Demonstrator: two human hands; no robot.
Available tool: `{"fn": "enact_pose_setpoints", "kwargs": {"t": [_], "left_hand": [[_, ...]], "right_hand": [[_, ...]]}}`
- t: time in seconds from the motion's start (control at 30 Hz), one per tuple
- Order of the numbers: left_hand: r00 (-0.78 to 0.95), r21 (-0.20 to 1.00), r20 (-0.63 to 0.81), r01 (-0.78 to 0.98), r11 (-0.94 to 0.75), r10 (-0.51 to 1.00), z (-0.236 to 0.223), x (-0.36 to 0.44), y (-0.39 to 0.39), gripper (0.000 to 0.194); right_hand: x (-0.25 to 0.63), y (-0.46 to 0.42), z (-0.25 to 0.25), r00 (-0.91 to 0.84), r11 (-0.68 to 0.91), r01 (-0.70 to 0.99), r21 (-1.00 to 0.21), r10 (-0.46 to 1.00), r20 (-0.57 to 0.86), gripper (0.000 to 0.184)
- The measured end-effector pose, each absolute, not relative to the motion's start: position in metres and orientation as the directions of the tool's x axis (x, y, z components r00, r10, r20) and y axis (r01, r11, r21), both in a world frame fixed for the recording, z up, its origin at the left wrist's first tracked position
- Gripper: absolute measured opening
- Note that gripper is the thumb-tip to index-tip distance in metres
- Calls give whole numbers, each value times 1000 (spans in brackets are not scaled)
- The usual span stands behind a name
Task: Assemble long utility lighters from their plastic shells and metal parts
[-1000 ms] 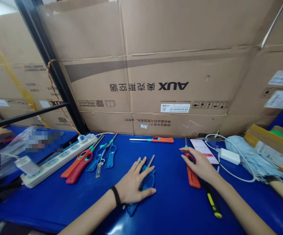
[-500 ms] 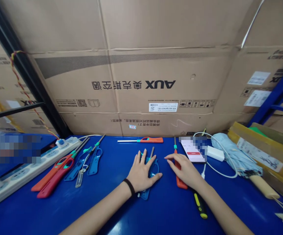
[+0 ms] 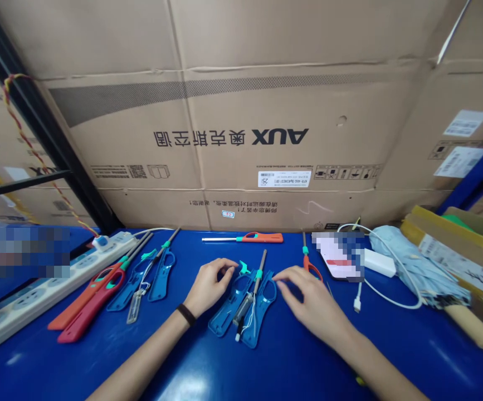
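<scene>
Split blue plastic lighter w/ metal tube (image 3: 223, 319) lies btwn hands, innards exposed. L hand (image 3: 206, 287) at 10 o'clock, loosely curled, nothing visibly gripped; R hand (image 3: 315, 301), 3 o'clock, half-open, contact unclear. Prob. handling opened parts; loose wires (image 3: 254, 313) need light fingertips.

Two hands are present, the left hand (image 3: 208, 287) and the right hand (image 3: 312, 301), both ungloved. One worn item is noted: a dark wristband (image 3: 186, 314), brown to black, on the left wrist. It is a narrow, plain loop of even width, lying close around the wrist; its material cannot be determined. The left forearm (image 3: 145, 353) and right forearm (image 3: 375, 356) are slender, smooth in outline and uncovered along their visible length. The fingers are slim; nail detail is too small to assess.
</scene>
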State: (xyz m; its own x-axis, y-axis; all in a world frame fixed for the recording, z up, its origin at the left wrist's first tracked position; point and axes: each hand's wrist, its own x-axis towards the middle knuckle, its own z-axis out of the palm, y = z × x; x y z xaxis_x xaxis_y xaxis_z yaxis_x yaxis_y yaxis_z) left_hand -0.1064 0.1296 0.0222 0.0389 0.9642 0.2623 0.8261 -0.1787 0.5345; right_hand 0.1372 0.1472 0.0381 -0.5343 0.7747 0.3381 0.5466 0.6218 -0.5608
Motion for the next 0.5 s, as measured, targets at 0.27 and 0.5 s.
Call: {"fn": "enact_pose_setpoints", "kwargs": {"t": [0.27,0.5], "left_hand": [[97,498,228,843,-201,969,20,-102,117,25],[182,455,179,856,-245,967,22,-98,110,34]], "right_hand": [[110,115,31,-740,633,489,-600,665,99,42],[131,127,34,-782,662,490,-567,621,48,25]]}}
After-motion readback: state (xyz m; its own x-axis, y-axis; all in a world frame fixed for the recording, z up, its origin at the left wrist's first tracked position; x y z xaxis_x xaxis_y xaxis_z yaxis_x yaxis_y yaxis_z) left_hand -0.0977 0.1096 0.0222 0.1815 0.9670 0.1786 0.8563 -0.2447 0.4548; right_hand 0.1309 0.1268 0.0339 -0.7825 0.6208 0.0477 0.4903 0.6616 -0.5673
